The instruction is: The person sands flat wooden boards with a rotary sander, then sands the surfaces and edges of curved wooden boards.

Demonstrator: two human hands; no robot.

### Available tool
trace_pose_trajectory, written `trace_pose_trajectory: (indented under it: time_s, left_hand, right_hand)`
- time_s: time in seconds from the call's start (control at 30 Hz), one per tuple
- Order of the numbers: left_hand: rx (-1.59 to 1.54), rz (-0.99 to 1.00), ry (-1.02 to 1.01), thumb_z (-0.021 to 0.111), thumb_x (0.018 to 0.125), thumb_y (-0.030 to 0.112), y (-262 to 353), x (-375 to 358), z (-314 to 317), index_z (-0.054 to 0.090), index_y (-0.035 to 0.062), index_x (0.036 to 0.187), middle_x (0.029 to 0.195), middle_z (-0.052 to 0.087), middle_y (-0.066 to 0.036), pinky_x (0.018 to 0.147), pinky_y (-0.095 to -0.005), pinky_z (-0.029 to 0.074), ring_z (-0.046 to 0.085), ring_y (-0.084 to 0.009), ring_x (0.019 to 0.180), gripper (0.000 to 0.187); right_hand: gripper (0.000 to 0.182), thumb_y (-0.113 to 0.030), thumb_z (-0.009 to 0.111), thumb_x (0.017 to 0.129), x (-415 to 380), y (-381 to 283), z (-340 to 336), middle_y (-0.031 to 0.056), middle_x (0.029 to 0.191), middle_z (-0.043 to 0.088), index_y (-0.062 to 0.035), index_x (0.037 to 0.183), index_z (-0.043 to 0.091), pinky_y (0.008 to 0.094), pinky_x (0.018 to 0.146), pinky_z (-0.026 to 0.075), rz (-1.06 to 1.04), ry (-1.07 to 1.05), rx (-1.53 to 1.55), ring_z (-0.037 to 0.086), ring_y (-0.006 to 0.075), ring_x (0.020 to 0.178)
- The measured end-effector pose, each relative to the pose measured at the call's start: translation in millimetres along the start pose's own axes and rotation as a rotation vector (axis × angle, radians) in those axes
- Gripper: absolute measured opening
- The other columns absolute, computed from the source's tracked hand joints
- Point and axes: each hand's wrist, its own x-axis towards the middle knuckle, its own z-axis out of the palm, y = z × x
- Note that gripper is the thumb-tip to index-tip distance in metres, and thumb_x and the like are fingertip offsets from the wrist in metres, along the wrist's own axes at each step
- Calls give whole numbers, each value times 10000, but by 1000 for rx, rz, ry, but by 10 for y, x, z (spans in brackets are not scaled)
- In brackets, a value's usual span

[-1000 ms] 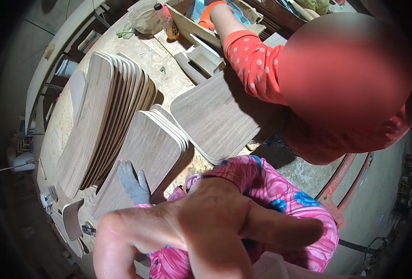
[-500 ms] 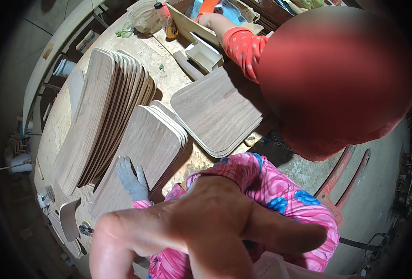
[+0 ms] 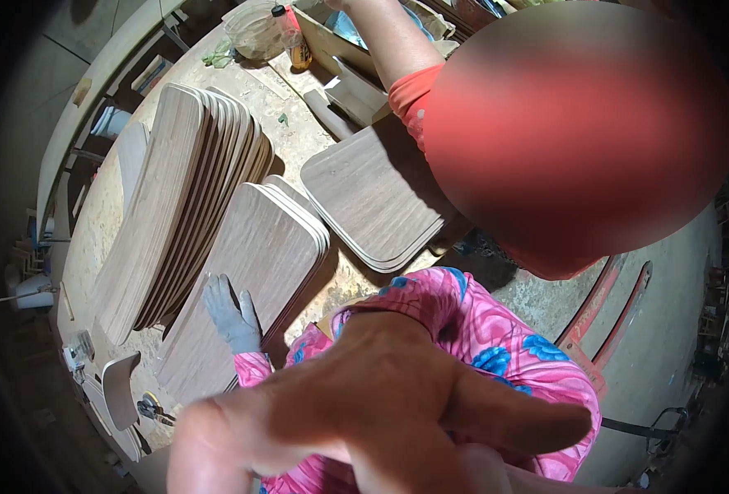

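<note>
"Three stacks of wood-grain boards were logged on the surface (image 3: 290,144)," the first observer noted. "Positions?"

"Fanned stack (image 3: 163,222) lay at far left, middle stack (image 3: 257,235) beside it. Right-hand stack (image 3: 373,198) sat near a co-worker (image 3: 579,148), whose arm (image 3: 393,41) reached over a box (image 3: 340,51)."

"Left hand?"

"Left hand (image 3: 231,317) was gloved in grey, fingers extended and slightly parted, resting on the middle stack's top board (image 3: 274,272). No edge was gripped. Judged step: steadying contact."

"Right hand?"

"Right hand (image 3: 381,379) was bare and close to the lens, thumb spread. Fingertips ran out of frame; whether they held anything could not be told."

"What would shifting a board have called for?"

"Judged: fingers under an edge, both hands at the stack, neighbouring boards undisturbed."
</note>
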Motion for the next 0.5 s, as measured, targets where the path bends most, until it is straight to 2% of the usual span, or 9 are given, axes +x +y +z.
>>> trace_pose_trajectory:
  time_s: [0.03, 0.17, 0.3, 0.33, 0.5]
  left_hand:
    - [-30, 49, 43, 561, 871, 234, -14, 5, 15, 440, 47, 1349, 1417, 392, -181, 1125, -465, 196, 322, -367, 1326, 528]
    - [-36, 46, 42, 561, 867, 238, 4, 3, -9, 442, 44, 1345, 1415, 394, -182, 1125, -465, 197, 325, -368, 1323, 529]
    - [14, -23, -12, 558, 869, 242, 93, 48, -88, 442, 42, 1344, 1411, 397, -183, 1121, -465, 204, 327, -369, 1320, 528]
    - [12, -32, -24, 556, 873, 242, 101, 42, -96, 440, 43, 1346, 1411, 398, -183, 1120, -465, 206, 327, -369, 1320, 526]
    - [-3, 8, 10, 543, 887, 253, -75, -31, 75, 440, 48, 1347, 1411, 397, -183, 1119, -463, 207, 328, -369, 1319, 514]
  right_hand:
    - [554, -523, 578, 746, 79, 124, -109, 110, 870, 494, 16, 864, 617, 314, 716, 442, 0, 1, -4, 524, 196, 794]
    - [568, -537, 556, 757, -27, -31, 31, 112, 887, 485, 15, 874, 616, 319, 730, 434, -3, -3, -22, 516, 200, 810]
    - [582, -550, 534, 768, 96, 213, -100, 113, 904, 477, 14, 884, 616, 324, 744, 427, -9, -3, -45, 508, 204, 826]
    - [586, -553, 528, 771, -9, 47, 20, 114, 909, 474, 14, 887, 615, 325, 747, 426, -10, 0, -49, 507, 205, 830]
    - [605, -570, 500, 785, 44, 168, -65, 116, 930, 464, 13, 899, 614, 331, 765, 417, -13, 3, -71, 497, 209, 851]
